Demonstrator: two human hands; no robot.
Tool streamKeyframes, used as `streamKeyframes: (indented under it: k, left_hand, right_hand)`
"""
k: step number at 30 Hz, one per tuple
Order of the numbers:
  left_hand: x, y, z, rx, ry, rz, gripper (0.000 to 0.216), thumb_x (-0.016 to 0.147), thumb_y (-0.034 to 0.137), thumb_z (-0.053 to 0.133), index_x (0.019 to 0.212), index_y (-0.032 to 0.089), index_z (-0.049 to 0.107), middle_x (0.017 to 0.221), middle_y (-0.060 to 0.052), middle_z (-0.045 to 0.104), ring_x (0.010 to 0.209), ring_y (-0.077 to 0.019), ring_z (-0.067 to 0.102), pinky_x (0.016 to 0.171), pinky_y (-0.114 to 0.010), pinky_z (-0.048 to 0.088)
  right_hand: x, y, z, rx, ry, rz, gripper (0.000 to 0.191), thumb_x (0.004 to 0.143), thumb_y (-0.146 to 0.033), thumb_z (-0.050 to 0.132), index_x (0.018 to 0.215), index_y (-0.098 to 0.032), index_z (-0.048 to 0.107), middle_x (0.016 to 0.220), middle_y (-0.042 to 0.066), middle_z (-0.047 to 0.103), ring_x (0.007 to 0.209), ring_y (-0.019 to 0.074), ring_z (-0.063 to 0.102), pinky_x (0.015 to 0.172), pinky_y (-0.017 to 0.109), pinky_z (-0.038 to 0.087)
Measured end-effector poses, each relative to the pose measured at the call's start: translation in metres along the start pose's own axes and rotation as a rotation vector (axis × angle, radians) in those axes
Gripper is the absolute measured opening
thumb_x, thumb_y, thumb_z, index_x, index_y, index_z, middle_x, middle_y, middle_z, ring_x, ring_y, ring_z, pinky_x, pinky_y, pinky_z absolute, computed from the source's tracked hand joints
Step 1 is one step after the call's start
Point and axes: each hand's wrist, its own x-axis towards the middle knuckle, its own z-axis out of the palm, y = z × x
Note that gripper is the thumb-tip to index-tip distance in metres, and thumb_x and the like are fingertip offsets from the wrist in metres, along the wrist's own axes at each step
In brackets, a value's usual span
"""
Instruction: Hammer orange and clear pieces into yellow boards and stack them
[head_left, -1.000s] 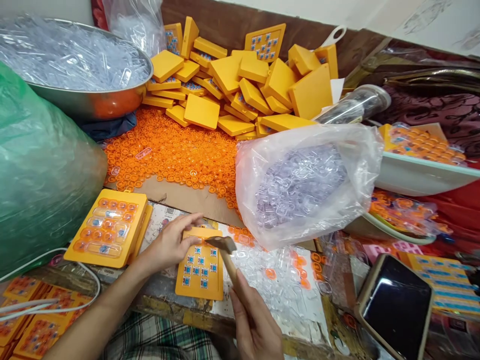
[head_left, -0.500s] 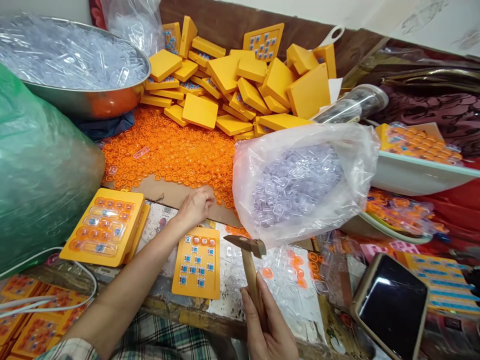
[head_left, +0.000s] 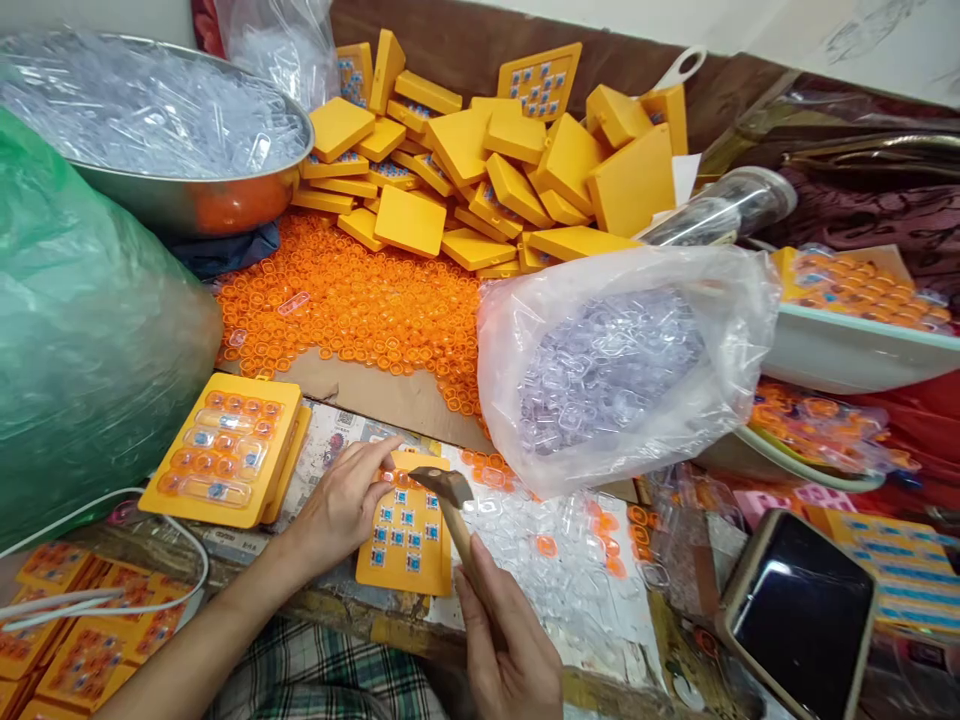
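My right hand (head_left: 514,630) is wrapped round the wooden handle of a hammer (head_left: 459,530). The hammer's metal head hangs over the upper right of a yellow panel (head_left: 367,572) fitted with small blue-centred switches. At the panel's top left corner, my left hand (head_left: 341,505) has thumb and forefinger closed about a small orange cap (head_left: 387,478). The fingers partly hide that cap, and the hammer head covers part of the top row.
Loose orange caps (head_left: 360,300) lie heaped behind, below piled yellow panels (head_left: 409,220). A bag of clear pieces (head_left: 615,370) stands right of centre. Capped panels (head_left: 225,450) are stacked left, near a green bag (head_left: 97,330). A phone-like device (head_left: 802,610) lies at right.
My left hand has come back from the orange heap to the panel's top left corner. The hammer has moved left and now hangs over the panel.
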Motion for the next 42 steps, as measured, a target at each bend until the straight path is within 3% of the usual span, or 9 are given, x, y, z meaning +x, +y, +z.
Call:
streamKeyframes:
  k: [4,10,14,18,25,29,36,39,42]
  left_hand:
    - [0.002,-0.004,0.005,-0.004,0.028,0.037,0.054,0.090,0.008,0.045,0.141,0.022,0.038,0.102,-0.007,0.062,0.101,-0.0212,0.057,0.094,-0.040,0.050]
    - [-0.001,-0.008,0.007,-0.090,0.083,-0.076,0.057,0.088,0.011,0.052,0.141,0.024,0.037,0.101,-0.005,0.066,0.100,-0.0193,0.062,0.094,-0.039,0.051]
    - [0.000,-0.009,0.005,-0.132,0.071,-0.141,0.057,0.085,0.014,0.058,0.139,0.023,0.040,0.097,-0.003,0.069,0.099,-0.0189,0.064,0.097,-0.040,0.050]
    - [0.001,-0.010,0.004,-0.130,0.094,-0.148,0.053,0.085,0.015,0.060,0.136,0.020,0.045,0.096,-0.004,0.072,0.101,-0.0190,0.066,0.097,-0.038,0.051]
    - [0.000,-0.009,0.002,-0.062,0.110,-0.009,0.058,0.089,0.013,0.057,0.143,0.026,0.041,0.099,-0.004,0.072,0.098,-0.0162,0.069,0.089,-0.030,0.056]
    - [0.002,-0.011,0.002,-0.050,0.089,0.015,0.064,0.088,0.013,0.056,0.146,0.029,0.036,0.101,-0.003,0.072,0.096,-0.0156,0.069,0.087,-0.030,0.057]
    - [-0.001,-0.006,-0.008,-0.089,0.017,-0.053,0.061,0.088,0.011,0.055,0.145,0.027,0.040,0.108,-0.004,0.072,0.101,-0.0167,0.068,0.094,-0.034,0.055]
    - [0.011,0.000,-0.012,-0.047,0.055,-0.065,0.045,0.089,0.011,0.051,0.133,0.020,0.055,0.120,-0.008,0.069,0.110,-0.0189,0.064,0.099,-0.036,0.052]
    - [0.046,0.004,0.002,0.060,0.069,0.008,0.031,0.090,0.010,0.047,0.112,0.015,0.068,0.115,-0.011,0.071,0.109,-0.0197,0.064,0.099,-0.035,0.051]
  right_hand:
    - [0.010,-0.011,0.002,-0.020,-0.054,-0.074,0.066,0.089,0.001,0.049,0.148,-0.027,0.037,0.108,0.008,0.068,0.095,0.0157,0.068,0.076,0.024,0.057]
    - [0.010,-0.007,0.000,-0.131,-0.200,0.048,0.058,0.094,-0.006,0.043,0.146,-0.029,0.039,0.095,0.005,0.069,0.075,0.0126,0.069,0.065,0.020,0.057]
    - [0.008,-0.001,-0.008,-0.059,-0.001,0.055,0.058,0.092,-0.008,0.051,0.145,-0.029,0.042,0.111,0.006,0.068,0.094,0.0167,0.068,0.076,0.024,0.057]
    - [0.010,-0.003,-0.011,-0.039,0.114,-0.009,0.062,0.089,-0.005,0.055,0.145,-0.029,0.042,0.113,0.006,0.068,0.093,0.0173,0.068,0.079,0.026,0.057]
    - [0.017,-0.011,-0.002,-0.163,-0.261,0.020,0.060,0.093,-0.005,0.041,0.148,-0.029,0.036,0.089,0.004,0.067,0.071,0.0130,0.065,0.059,0.020,0.054]
    - [0.020,-0.012,-0.005,-0.134,-0.207,-0.013,0.063,0.093,-0.005,0.043,0.150,-0.030,0.031,0.103,0.006,0.066,0.083,0.0138,0.066,0.068,0.021,0.055]
    - [0.014,-0.007,-0.002,-0.234,-0.264,0.003,0.056,0.094,-0.008,0.040,0.147,-0.026,0.040,0.080,0.003,0.065,0.063,0.0130,0.064,0.051,0.020,0.052]
    - [0.012,-0.005,-0.005,-0.094,-0.172,0.066,0.054,0.094,-0.011,0.046,0.145,-0.028,0.042,0.102,0.005,0.070,0.084,0.0141,0.070,0.070,0.021,0.057]
    - [0.010,-0.001,-0.012,-0.053,0.083,0.141,0.053,0.090,-0.013,0.057,0.140,-0.031,0.049,0.121,0.004,0.069,0.102,0.0182,0.069,0.086,0.028,0.057]
